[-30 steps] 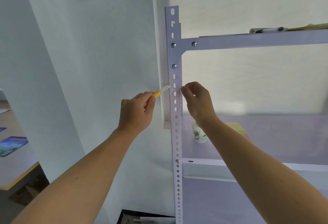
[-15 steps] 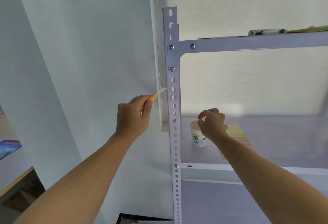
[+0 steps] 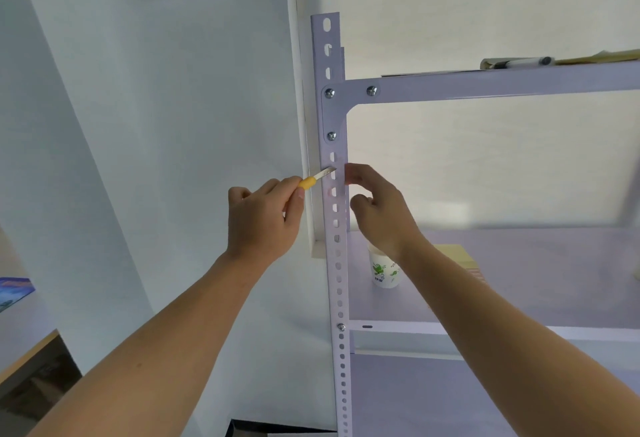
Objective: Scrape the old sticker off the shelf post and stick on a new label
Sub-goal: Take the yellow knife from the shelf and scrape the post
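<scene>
Since half a second ago: right hand (image 3: 381,208) back up from near the paper cup (image 3: 382,268) to the right edge of the shelf post (image 3: 334,263), fingertips at the level of the blade; left hand (image 3: 265,218) and scraper (image 3: 317,177) barely shifted, blade tip now laid on the post's face.

Left hand closed around the scraper's yellow handle, thumb along its side. Right hand loosely curled, thumb and forefinger apart, pinching nothing that can be made out, just touching or nearly touching the post's edge.

Progress, as a judgement: scraping underway, not finished. Old sticker hard to make out against the pale metal; only a faint patch around the blade tip, just below the corner bracket (image 3: 337,107). No new label visible in either hand, so the sticking step is all still ahead.

Scraper's long axis running low-left to high-right, handle toward the left hand, blade pointing up and right across the post at a shallow slant. Post itself upright, long axis vertical, perforated face toward the camera.
</scene>
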